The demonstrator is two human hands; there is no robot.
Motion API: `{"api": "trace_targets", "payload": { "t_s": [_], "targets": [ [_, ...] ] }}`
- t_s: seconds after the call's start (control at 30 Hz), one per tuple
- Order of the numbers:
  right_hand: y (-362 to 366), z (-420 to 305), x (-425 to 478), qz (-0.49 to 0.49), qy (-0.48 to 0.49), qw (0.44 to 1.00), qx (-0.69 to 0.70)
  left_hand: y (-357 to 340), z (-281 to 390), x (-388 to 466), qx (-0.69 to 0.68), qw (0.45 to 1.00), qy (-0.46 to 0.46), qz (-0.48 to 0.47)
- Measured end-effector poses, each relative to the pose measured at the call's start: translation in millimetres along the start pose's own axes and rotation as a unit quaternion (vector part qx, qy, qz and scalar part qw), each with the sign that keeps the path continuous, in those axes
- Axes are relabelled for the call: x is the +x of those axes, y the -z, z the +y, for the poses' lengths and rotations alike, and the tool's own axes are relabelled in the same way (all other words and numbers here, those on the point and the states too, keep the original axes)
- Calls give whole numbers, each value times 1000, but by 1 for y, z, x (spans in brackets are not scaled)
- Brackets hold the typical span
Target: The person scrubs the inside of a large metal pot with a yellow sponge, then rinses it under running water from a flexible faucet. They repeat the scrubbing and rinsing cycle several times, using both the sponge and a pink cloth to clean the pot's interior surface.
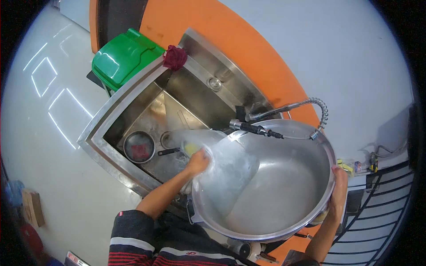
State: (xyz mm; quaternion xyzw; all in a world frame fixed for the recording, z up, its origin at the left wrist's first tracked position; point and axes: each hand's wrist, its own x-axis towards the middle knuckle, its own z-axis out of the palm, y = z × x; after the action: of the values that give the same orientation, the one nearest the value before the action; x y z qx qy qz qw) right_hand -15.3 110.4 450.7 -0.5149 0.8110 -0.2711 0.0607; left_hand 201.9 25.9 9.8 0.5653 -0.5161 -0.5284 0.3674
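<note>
A large round metal pot (283,193) tilts toward the stainless steel sink (186,109), and cloudy water (233,166) lies against its lower left wall and spills over the rim. At that left rim, my left hand (199,162) is closed, slightly blurred, with its fingertips hidden. My right hand (339,184) grips the opposite rim. Down in the sink sits a small round pan (139,147) with a red piece in it. A black handle (168,151) sticks out beside the splash, its far end hidden. Something yellow-green (191,148) shows blurred through the water.
A spring-hose faucet (256,128) reaches over the pot's far rim. A dark red cloth (174,58) hangs on the sink's corner, beside a green lidded bin (126,60). Behind the sink runs an orange counter (239,43). Black metal railings (376,212) stand at right.
</note>
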Motion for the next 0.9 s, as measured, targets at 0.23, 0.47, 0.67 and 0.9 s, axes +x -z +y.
{"api": "trace_targets", "payload": {
  "t_s": [0.23,0.47,0.67,0.9],
  "targets": [
    [-19,1,8,58,68,996,12,-15,-27,14,18,998,2,-54],
    [-44,-42,15,-12,213,977,3,-10,-40,19,-33,994,36,-94],
    [-59,-70,18,-26,204,978,-26,-13,-76,28,-25,998,55,-36],
    [-66,-83,15,-9,189,979,-72,-15,-52,27,-57,982,151,98]
  ]
}}
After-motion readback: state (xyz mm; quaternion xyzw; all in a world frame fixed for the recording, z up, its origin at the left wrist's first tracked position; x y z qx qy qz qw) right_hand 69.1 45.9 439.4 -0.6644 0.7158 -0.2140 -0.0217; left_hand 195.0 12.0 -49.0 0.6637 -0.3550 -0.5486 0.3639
